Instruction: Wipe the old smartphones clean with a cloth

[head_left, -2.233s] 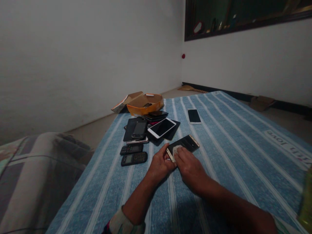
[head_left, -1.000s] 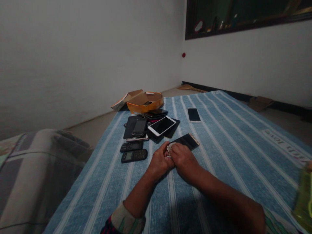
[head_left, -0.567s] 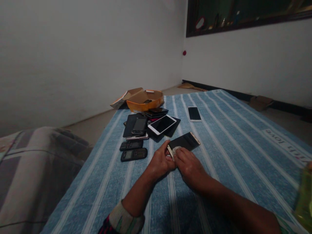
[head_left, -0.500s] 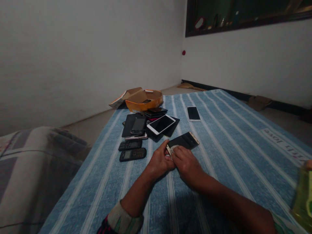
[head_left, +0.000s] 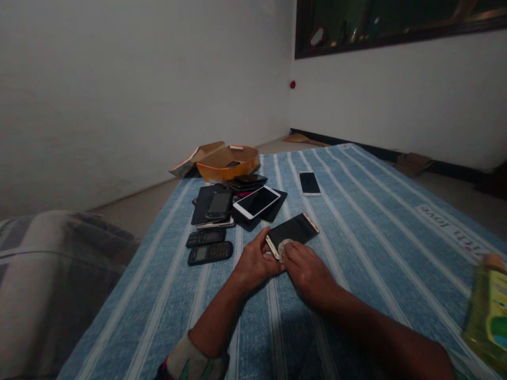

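My left hand (head_left: 255, 262) grips the near left end of a gold-framed phone (head_left: 295, 228) with a dark screen, tilted over the striped blue cloth (head_left: 166, 316). Pinched in the fingers of my right hand (head_left: 307, 269) is a small pale cloth (head_left: 283, 247), pressed on the phone's near left corner. Left of my hands lie two black keypad phones (head_left: 210, 253). Behind them a touch phone (head_left: 219, 205) rests on a dark flat device. A white phone (head_left: 257, 202) lies tilted on other dark devices.
An open orange cardboard box (head_left: 229, 170) stands at the far left edge. Another white phone (head_left: 309, 183) lies alone at the back. A bottle of yellow-green liquid (head_left: 485, 316) is at the right edge. Grey fabric (head_left: 51, 285) bulges at the left.
The view has shifted slightly to the right, so more of the bottle shows. The pale cloth shows more clearly on the phone's end; my left hand keeps its grip.
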A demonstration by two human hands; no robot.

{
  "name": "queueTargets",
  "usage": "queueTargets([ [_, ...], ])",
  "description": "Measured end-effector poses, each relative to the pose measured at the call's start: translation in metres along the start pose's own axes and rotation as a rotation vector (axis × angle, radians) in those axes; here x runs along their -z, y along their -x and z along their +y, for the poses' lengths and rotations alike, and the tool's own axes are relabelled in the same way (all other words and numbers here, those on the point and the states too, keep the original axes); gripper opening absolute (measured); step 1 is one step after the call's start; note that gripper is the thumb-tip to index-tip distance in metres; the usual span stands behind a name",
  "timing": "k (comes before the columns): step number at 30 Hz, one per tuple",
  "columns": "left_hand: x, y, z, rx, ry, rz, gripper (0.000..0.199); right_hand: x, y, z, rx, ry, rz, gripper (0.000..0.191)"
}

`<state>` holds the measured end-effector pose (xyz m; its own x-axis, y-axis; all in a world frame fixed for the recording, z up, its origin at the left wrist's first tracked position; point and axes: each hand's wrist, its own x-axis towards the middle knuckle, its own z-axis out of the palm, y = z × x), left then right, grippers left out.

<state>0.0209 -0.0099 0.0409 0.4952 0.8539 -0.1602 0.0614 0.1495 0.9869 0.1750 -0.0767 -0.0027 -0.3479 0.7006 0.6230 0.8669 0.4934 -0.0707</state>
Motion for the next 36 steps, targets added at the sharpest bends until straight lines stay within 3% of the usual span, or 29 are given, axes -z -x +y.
queueTargets([
  [3,-0.001,0.001,0.002,0.018,0.023,-0.008,0.103,0.003,0.003,0.007,-0.023,0.012,-0.001,0.029],
  [14,-0.004,0.003,0.004,0.005,0.048,-0.023,0.086,0.015,0.003,0.051,-0.287,0.08,-0.113,0.033],
  [17,-0.003,0.002,0.004,0.0,0.024,-0.014,0.082,0.012,0.001,0.044,-0.251,0.064,-0.092,0.03],
  [23,-0.002,0.0,0.0,-0.029,0.009,0.006,0.08,0.0,-0.004,0.002,-0.019,0.003,-0.004,0.027],
  [26,-0.002,0.0,0.0,-0.029,0.01,0.016,0.08,0.001,-0.006,-0.001,-0.01,0.015,-0.017,0.028],
  [36,-0.005,0.001,0.007,-0.029,0.021,0.019,0.071,0.021,-0.009,0.053,-0.412,0.175,-0.24,0.027],
])
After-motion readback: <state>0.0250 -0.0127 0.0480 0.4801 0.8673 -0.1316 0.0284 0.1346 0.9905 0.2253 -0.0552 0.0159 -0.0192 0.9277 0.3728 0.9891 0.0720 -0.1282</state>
